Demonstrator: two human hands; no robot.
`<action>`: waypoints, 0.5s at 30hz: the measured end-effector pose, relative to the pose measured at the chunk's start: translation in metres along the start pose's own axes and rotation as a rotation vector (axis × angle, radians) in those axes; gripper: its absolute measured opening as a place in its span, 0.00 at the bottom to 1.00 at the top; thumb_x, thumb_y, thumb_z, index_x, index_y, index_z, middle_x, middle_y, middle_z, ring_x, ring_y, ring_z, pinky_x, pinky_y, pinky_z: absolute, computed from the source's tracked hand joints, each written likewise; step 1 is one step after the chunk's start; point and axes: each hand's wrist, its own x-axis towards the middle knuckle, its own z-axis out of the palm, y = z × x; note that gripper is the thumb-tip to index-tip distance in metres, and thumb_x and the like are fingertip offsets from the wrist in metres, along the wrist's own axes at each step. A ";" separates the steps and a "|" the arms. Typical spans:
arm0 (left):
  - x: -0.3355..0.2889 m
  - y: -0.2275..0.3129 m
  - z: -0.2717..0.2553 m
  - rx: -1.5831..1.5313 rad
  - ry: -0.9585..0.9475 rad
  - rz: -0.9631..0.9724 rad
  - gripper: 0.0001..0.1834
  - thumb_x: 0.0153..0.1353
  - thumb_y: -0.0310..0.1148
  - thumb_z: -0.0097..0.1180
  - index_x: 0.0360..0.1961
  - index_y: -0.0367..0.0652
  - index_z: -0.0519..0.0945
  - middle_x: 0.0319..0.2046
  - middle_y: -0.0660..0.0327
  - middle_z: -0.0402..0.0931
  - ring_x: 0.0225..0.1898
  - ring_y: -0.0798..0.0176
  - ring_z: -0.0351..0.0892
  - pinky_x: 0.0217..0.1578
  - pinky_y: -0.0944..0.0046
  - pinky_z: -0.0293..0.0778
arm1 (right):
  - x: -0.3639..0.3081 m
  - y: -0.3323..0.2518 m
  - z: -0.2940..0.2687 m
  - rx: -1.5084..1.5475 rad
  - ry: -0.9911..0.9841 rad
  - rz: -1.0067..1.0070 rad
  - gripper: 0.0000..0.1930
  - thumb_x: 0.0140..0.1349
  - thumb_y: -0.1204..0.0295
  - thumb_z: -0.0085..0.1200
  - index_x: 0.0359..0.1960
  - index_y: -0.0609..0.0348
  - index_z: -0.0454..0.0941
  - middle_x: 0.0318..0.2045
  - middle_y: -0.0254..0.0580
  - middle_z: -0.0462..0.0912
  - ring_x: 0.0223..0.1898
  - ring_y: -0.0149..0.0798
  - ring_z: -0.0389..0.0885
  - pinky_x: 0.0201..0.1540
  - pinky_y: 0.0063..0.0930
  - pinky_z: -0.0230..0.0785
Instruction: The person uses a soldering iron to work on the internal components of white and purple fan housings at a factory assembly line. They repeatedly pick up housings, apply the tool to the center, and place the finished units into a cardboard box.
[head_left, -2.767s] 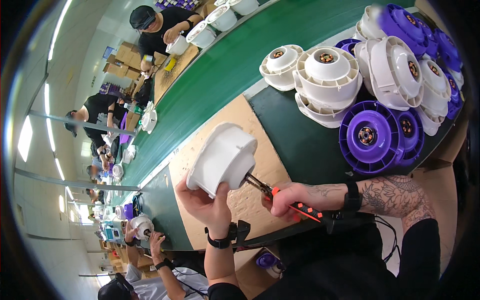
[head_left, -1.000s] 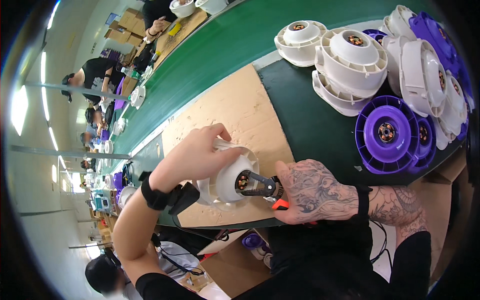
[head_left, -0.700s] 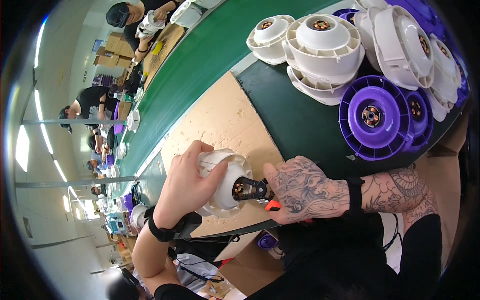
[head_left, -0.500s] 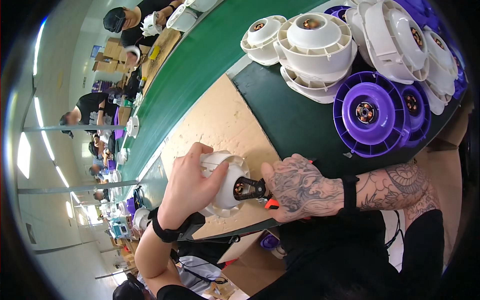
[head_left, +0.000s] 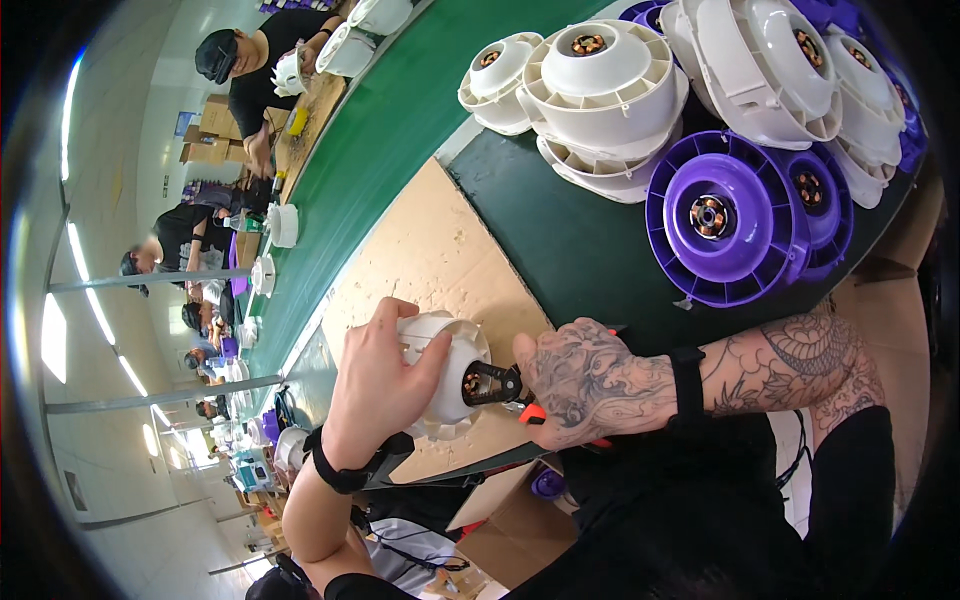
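Note:
My left hand [head_left: 378, 390] is wrapped round a white round plastic fan housing [head_left: 450, 408], which lies tilted on its side with its centre facing right. Copper motor windings show in that centre. Black-jawed pliers [head_left: 494, 385] with red-orange grips are in my right hand [head_left: 585, 385], its fingers closed round the handles. The jaws reach into the housing's centre, at the windings; what exactly they grip is too small to tell. Under the housing is a sheet of tan cardboard [head_left: 440, 250].
Several white housings [head_left: 600, 85] are stacked at the back right, with purple housings [head_left: 728, 215] nearer me. A green conveyor belt [head_left: 370, 165] runs along the far side. Co-workers [head_left: 265, 60] stand beyond it at the left. An open cardboard box [head_left: 515, 530] is below the table edge.
The whole view has shifted slightly. Both hands keep their hold on the housing and pliers, with the jaws still at its centre. Another white part now shows on the belt's far side.

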 end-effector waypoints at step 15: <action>-0.002 -0.006 0.005 0.012 0.037 0.046 0.24 0.59 0.42 0.66 0.46 0.32 0.78 0.30 0.42 0.83 0.29 0.45 0.83 0.37 0.52 0.77 | 0.005 0.003 0.011 -0.044 0.058 -0.017 0.26 0.47 0.58 0.65 0.37 0.66 0.70 0.24 0.50 0.82 0.31 0.54 0.85 0.40 0.42 0.73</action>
